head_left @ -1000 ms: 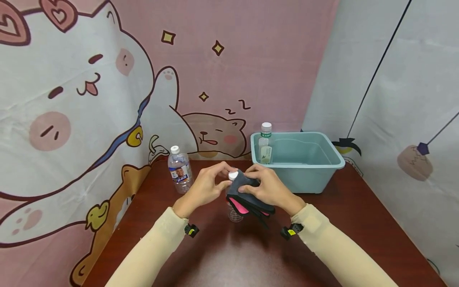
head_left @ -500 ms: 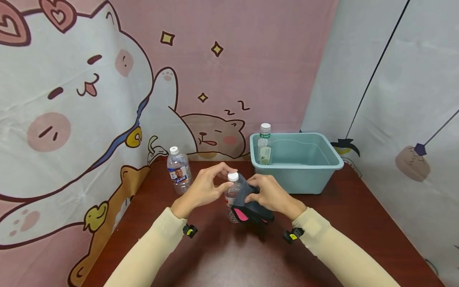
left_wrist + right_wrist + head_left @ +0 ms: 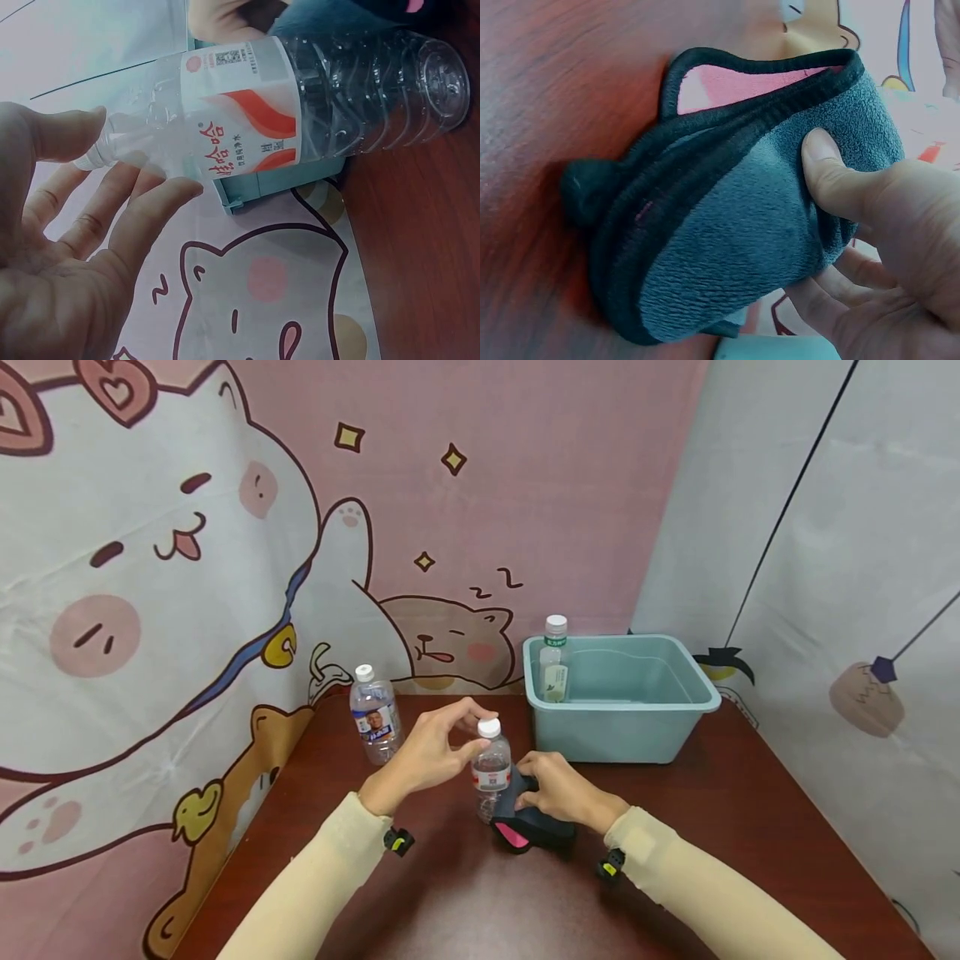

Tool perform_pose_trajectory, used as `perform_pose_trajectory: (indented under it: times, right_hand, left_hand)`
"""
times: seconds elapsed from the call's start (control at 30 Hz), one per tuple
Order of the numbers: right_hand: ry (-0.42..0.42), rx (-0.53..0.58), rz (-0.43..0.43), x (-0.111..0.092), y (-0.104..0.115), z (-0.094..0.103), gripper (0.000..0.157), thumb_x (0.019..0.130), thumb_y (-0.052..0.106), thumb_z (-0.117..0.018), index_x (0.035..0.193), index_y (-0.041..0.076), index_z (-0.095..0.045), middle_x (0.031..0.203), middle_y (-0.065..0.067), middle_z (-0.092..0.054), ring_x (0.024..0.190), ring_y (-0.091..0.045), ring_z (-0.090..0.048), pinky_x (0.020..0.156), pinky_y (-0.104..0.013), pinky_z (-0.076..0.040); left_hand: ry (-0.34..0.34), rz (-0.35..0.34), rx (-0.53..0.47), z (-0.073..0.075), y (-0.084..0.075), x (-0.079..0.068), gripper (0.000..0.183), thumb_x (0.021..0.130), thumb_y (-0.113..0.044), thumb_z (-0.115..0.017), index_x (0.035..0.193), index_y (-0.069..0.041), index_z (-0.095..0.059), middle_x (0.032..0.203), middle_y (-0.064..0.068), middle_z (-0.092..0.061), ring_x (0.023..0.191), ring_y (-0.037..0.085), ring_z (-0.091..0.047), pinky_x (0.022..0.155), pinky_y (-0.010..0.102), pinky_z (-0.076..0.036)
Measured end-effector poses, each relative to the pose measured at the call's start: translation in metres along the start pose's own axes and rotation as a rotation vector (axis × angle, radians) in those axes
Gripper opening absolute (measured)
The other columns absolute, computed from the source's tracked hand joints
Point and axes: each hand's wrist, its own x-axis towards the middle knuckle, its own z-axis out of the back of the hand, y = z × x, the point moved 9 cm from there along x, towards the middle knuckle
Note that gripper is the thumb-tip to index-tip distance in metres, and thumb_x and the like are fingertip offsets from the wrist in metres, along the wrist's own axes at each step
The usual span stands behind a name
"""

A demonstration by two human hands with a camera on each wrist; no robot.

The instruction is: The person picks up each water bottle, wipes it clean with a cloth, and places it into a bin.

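Two hands share one bottle here. Your left hand pinches its white cap between thumb and fingertips, which keeps the bottle upright on the table. Your right hand grips a folded grey cloth, thumb curled over the fleece, and presses it against the lower side of the bottle, as if to rub the wall while the cap is held firm. The cloth's pink lining shows at its open fold. Behind the bottle to its right sits a teal tub with a second bottle standing inside; behind it to the left stands a third bottle.
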Motion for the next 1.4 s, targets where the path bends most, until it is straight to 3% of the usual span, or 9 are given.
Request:
perform_pose_trajectory:
  times: [0.13, 0.3, 0.67, 0.97, 1.1, 1.4]
  right_hand:
    - [0.037, 0.016, -0.032, 0.0, -0.007, -0.009, 0.038, 0.093, 0.013, -0.101, 0.126, -0.001, -0.088, 0.134, -0.019, -0.083, 0.123, -0.031, -0.082, 0.103, -0.047, -0.071]
    - [0.054, 0.049, -0.036, 0.001, -0.01, -0.015, 0.03, 0.093, 0.01, -0.1, 0.121, 0.005, -0.09, 0.131, -0.015, -0.084, 0.12, -0.026, -0.082, 0.101, -0.044, -0.071]
    - [0.015, 0.065, -0.034, 0.0, -0.01, -0.013, 0.031, 0.092, 0.008, -0.1, 0.122, 0.007, -0.09, 0.126, -0.009, -0.086, 0.114, -0.017, -0.081, 0.096, -0.038, -0.071]
    - [-0.047, 0.09, -0.021, -0.002, -0.008, 0.0, 0.038, 0.093, 0.013, -0.1, 0.128, 0.007, -0.089, 0.126, -0.005, -0.087, 0.115, -0.017, -0.081, 0.099, -0.04, -0.07]
    - [-0.091, 0.103, -0.01, 0.0, -0.002, 0.014, 0.036, 0.094, 0.013, -0.099, 0.128, 0.008, -0.089, 0.126, -0.005, -0.087, 0.115, -0.019, -0.081, 0.099, -0.045, -0.071]
    - [-0.178, 0.117, 0.021, 0.005, 0.016, 0.044, 0.03, 0.096, 0.006, -0.096, 0.125, 0.011, -0.089, 0.121, 0.0, -0.086, 0.112, -0.017, -0.08, 0.097, -0.04, -0.069]
  left_hand:
    - [0.007, 0.008, -0.002, 0.0, -0.001, 0.0, 0.035, 0.106, -0.016, -0.088, 0.138, -0.019, -0.075, 0.127, 0.002, -0.084, 0.114, 0.021, -0.08, 0.091, 0.035, -0.069]
    - [0.0, 0.012, 0.005, 0.002, -0.002, -0.001, 0.034, 0.106, -0.016, -0.088, 0.138, -0.019, -0.074, 0.126, 0.003, -0.084, 0.115, 0.022, -0.081, 0.095, 0.04, -0.069]
    - [0.001, 0.015, 0.02, 0.0, 0.0, -0.001, 0.034, 0.107, -0.017, -0.087, 0.139, -0.019, -0.074, 0.126, 0.002, -0.084, 0.115, 0.021, -0.081, 0.099, 0.046, -0.07]
    - [0.0, 0.007, 0.037, 0.0, -0.001, -0.002, 0.034, 0.108, -0.018, -0.087, 0.139, -0.02, -0.073, 0.126, 0.001, -0.084, 0.116, 0.02, -0.081, 0.099, 0.043, -0.069]
    - [0.0, 0.015, 0.035, 0.001, 0.001, -0.001, 0.033, 0.108, -0.018, -0.086, 0.139, -0.02, -0.074, 0.125, 0.001, -0.083, 0.116, 0.02, -0.081, 0.1, 0.042, -0.068]
    - [0.003, 0.026, 0.006, 0.001, 0.002, -0.002, 0.033, 0.108, -0.017, -0.086, 0.139, -0.02, -0.074, 0.128, 0.003, -0.084, 0.118, 0.022, -0.082, 0.102, 0.048, -0.07]
